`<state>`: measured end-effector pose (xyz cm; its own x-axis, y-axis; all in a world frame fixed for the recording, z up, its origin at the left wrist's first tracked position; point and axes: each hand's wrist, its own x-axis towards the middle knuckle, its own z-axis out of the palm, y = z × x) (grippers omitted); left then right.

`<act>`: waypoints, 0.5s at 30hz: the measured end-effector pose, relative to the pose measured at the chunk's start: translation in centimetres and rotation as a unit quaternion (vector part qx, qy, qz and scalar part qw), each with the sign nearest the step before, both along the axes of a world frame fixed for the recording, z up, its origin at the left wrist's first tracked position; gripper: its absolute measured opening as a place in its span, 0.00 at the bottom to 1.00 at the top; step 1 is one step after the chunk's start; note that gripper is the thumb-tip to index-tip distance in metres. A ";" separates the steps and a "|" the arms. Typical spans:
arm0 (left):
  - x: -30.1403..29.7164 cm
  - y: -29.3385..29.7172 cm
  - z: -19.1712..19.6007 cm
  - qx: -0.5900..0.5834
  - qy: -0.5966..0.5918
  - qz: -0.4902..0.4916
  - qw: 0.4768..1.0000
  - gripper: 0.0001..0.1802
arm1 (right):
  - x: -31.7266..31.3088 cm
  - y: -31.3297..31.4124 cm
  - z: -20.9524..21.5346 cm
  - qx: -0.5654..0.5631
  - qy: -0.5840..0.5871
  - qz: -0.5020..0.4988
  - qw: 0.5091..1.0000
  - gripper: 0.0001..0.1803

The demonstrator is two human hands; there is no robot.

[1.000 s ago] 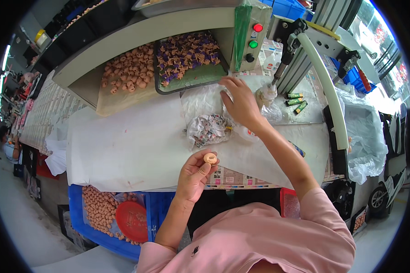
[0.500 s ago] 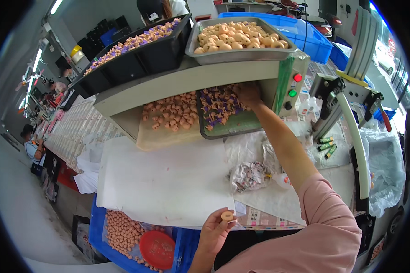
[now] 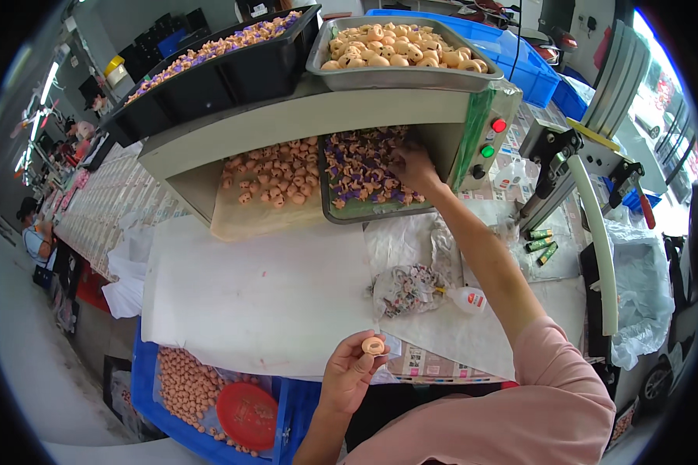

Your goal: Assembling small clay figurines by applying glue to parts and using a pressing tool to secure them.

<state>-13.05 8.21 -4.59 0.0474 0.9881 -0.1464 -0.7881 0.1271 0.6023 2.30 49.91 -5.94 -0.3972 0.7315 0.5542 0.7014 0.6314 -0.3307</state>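
Note:
My left hand [image 3: 350, 373] holds a small round peach-coloured toy piece [image 3: 373, 346] between its fingertips, at the near edge of the white-covered table [image 3: 264, 287]. My right hand [image 3: 412, 169] reaches far forward into a dark tray [image 3: 358, 208] of purple and peach small parts under a shelf; its fingers are down among the parts, and what they hold is hidden. Beside that tray lies a wooden board [image 3: 248, 218] with several peach toy heads.
On the shelf above stand a metal pan of peach pieces [image 3: 399, 56] and a long black tray [image 3: 217, 62]. A crumpled bag [image 3: 405, 288] and small glue bottle [image 3: 467, 299] lie on the table. Right: a press machine [image 3: 589, 178]. Below: a blue crate [image 3: 178, 387] with a red lid.
My right hand went from the crumpled bag on the table up into the dark tray of purple parts. My left hand stayed near the table edge with the peach piece.

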 end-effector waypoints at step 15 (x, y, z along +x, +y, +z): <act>6.3 -4.8 -0.9 -0.019 -0.005 -0.041 0.999 0.21 | 3.9 -15.4 3.7 0.015 0.130 -0.037 0.991 0.14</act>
